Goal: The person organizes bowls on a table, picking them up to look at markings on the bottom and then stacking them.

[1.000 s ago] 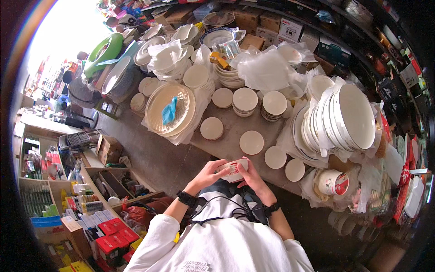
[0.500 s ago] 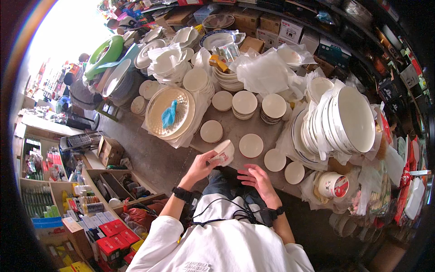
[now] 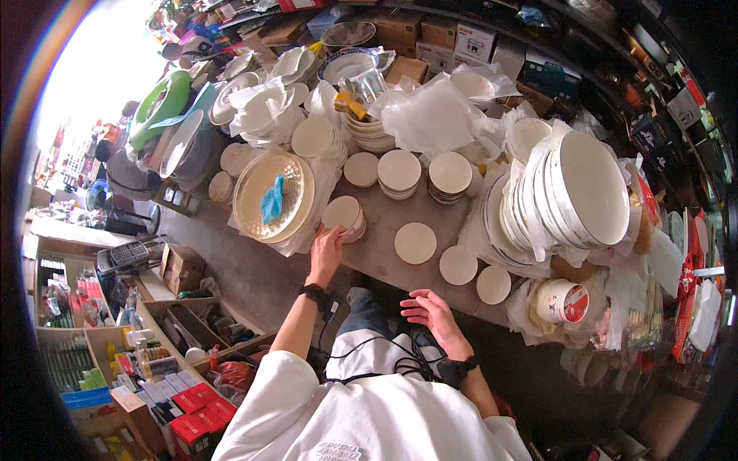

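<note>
My left hand (image 3: 328, 251) reaches to the near left part of the table, its fingers closed on the edge of a small white bowl (image 3: 343, 213). That bowl sits on top of a short stack beside the large beige plates. My right hand (image 3: 432, 315) hangs in front of the table edge, fingers apart, holding nothing. Nearest to it on the tabletop are a round white bowl (image 3: 415, 243) and two smaller ones, a white bowl (image 3: 458, 265) and another white bowl (image 3: 493, 285) at the near edge.
Large beige plates (image 3: 247, 198) carry a crumpled blue item (image 3: 272, 200). Big white bowls (image 3: 588, 188) stand tilted in a row on the right. Short bowl stacks (image 3: 399, 170) line the table's middle. Plastic wrapping (image 3: 430, 115) covers things behind. Compartments with boxed goods (image 3: 200, 403) lie at lower left.
My left hand has carried the small bowl forward and left, from above my lap onto the stack at the near left. My right hand has shifted slightly and stays spread.
</note>
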Demonstrator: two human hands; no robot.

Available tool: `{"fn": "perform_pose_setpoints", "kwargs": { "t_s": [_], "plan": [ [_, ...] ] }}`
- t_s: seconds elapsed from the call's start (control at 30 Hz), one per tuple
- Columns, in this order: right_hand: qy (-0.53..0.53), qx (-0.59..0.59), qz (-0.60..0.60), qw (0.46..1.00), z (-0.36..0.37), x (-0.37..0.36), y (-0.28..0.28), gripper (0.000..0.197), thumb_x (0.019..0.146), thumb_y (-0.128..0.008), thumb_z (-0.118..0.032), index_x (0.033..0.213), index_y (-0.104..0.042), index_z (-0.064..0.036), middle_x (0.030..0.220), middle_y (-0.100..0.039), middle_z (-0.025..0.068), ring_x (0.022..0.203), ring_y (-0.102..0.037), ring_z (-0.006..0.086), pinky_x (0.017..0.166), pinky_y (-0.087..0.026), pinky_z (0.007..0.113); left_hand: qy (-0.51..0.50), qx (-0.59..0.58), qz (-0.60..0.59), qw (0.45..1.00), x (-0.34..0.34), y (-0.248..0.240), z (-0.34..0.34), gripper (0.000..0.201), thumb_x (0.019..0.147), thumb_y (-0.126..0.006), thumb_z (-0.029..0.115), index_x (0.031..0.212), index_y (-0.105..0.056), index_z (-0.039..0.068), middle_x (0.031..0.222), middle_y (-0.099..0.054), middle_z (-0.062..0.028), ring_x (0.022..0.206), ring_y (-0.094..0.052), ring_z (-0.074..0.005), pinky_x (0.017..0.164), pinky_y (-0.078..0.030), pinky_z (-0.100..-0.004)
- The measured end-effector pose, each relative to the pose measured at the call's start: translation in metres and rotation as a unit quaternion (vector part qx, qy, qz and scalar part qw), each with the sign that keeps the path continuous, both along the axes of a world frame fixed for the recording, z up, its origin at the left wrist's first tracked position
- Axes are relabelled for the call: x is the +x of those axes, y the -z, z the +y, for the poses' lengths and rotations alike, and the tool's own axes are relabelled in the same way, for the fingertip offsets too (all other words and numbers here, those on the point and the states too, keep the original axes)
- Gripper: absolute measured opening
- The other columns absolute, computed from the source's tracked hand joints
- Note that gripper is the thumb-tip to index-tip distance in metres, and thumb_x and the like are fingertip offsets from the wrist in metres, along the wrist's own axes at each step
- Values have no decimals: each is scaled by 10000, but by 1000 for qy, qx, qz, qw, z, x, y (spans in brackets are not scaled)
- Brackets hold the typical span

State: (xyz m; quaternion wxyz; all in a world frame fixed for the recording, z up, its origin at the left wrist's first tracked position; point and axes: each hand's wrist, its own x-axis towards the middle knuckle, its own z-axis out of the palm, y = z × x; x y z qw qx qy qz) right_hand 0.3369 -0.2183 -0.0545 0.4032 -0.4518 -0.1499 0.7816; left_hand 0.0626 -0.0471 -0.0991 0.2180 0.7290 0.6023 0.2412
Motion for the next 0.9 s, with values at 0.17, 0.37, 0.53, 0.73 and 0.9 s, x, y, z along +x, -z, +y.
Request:
{"fn": "perform_pose_setpoints", "kwargs": {
  "t_s": [0.17,0.37,0.53,0.73,0.9],
  "plan": [
    [18,-16,9,1000,-2,5,3,236,1025,-481,-231,1191,-556,-81,1146,-692,118,968,-699,195,824,-553,309,10,63,59,996,13,17,2,136,889,-586,61,999,-662,81,906,-688,-155,971,-629,-333,1115,-367,-472],
    [36,-18,17,999,-3,5,8,229,1023,-490,-227,1180,-560,-75,1122,-699,115,945,-703,184,812,-559,297,21,38,114,993,8,28,-5,213,912,-586,54,1100,-680,87,973,-690,-179,1045,-617,-355,1123,-367,-467],
    [33,-24,24,999,0,0,9,227,1023,-491,-227,1176,-559,-73,1115,-700,114,937,-702,182,807,-559,297,11,26,93,995,7,32,-7,163,899,-595,84,1037,-681,87,894,-681,-174,959,-630,-345,1127,-352,-479],
    [24,-20,28,999,7,-4,11,228,1019,-501,-230,1175,-557,-73,1123,-695,118,940,-698,183,813,-557,303,30,-24,122,992,8,24,3,123,868,-629,112,977,-687,114,781,-664,-148,859,-639,-331,1100,-370,-476],
    [26,-20,31,999,14,-6,11,223,1016,-506,-224,1173,-559,-74,1116,-697,118,933,-700,183,809,-558,302,48,-45,158,985,8,26,4,153,902,-601,117,1027,-688,107,907,-688,-180,926,-643,-367,940,-480,-472]
  ]
}}
